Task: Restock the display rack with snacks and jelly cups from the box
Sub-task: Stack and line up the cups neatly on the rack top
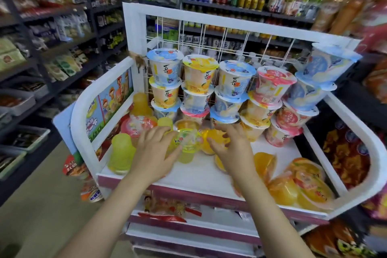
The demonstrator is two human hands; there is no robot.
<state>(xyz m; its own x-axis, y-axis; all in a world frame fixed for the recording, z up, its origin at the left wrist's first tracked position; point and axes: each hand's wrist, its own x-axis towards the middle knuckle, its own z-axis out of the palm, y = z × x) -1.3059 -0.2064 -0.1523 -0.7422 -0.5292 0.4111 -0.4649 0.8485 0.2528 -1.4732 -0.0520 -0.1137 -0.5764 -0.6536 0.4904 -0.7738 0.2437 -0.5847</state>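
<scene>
Sitting between left hand and right hand: yellow jelly cup.

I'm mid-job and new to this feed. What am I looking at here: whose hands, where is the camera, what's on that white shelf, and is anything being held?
There is one picture, from a camera worn on a person's head, looking forward and down in a shop. No machine: two bare hands. The left hand and right hand both reach a clear yellow jelly cup on the white rack shelf; blur hides how firm the grip is. Stacked lidded cups line the back, and orange jelly cups lie tipped at the right.
</scene>
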